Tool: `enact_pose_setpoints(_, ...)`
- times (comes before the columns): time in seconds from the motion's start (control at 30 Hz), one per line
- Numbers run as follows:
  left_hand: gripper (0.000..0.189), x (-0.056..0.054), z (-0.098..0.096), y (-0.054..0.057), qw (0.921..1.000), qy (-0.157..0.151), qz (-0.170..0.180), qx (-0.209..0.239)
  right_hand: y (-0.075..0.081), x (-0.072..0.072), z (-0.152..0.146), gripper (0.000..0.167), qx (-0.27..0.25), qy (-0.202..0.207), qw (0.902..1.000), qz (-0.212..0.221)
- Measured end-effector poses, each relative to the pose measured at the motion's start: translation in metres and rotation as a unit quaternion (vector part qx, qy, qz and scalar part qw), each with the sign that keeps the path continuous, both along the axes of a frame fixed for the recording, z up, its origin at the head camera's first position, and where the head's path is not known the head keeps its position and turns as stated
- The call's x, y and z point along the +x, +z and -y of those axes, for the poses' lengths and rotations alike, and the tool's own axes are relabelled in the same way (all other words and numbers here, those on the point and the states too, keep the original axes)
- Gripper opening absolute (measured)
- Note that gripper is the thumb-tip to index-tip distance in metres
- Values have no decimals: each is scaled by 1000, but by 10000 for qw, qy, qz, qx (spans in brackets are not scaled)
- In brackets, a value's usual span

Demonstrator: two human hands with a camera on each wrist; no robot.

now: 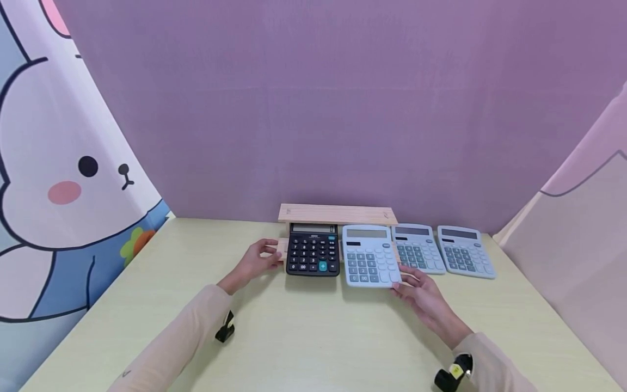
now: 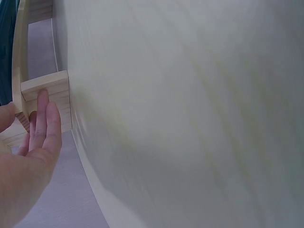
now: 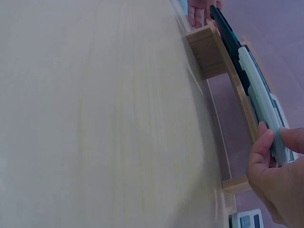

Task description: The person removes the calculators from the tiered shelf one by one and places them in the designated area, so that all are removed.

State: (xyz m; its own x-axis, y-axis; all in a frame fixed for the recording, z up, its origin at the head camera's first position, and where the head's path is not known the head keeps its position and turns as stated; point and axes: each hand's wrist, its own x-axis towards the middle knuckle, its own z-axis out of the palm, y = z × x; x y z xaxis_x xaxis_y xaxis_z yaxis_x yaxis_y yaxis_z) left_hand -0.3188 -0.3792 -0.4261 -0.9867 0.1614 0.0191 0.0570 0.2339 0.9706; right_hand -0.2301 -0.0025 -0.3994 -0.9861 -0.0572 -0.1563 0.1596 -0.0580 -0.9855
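Note:
A small wooden rack (image 1: 338, 213) stands at the far edge of the table. On its left part leans a black calculator (image 1: 313, 250), its screen tilted back. Beside it on the right, a light blue calculator (image 1: 369, 256) leans on the rack, and my right hand (image 1: 421, 296) pinches its lower right corner between thumb and fingers. My left hand (image 1: 257, 258) holds the rack's left end. In the left wrist view, the thumb lies on one side of the rack's board (image 2: 20, 85) and the fingers on the other.
Two more light blue calculators, one (image 1: 418, 247) close to the rack and one (image 1: 465, 251) farther right, sit near the table's back edge. Behind the table (image 1: 313, 337) hangs a purple cloth (image 1: 338, 109). A cartoon-printed cloth (image 1: 73, 228) borders the left side.

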Motion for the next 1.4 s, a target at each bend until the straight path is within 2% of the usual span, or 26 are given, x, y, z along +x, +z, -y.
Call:
enact_pose_setpoints(0.37,43,2,0,1,10000,-67,-45,0,1,4,-9,57,-54,70,9999,-143)
enact_pose_setpoints(0.77,44,-1,1,-2,9999,-87,-27,53,-2,10,-27,58,-4,119,9993,-367)
enact_pose_setpoints(1.0,45,-1,0,-1,10000,-58,23,-15,-3,15,-40,50,-7,184,9988,-457)
enact_pose_setpoints(1.23,44,0,0,0,10000,-54,10,25,-3,20,-52,52,18,100,9993,-351)
enact_pose_setpoints(1.4,44,-1,0,-1,10000,-64,-9,39,-4,24,-61,44,-116,193,9985,-509)
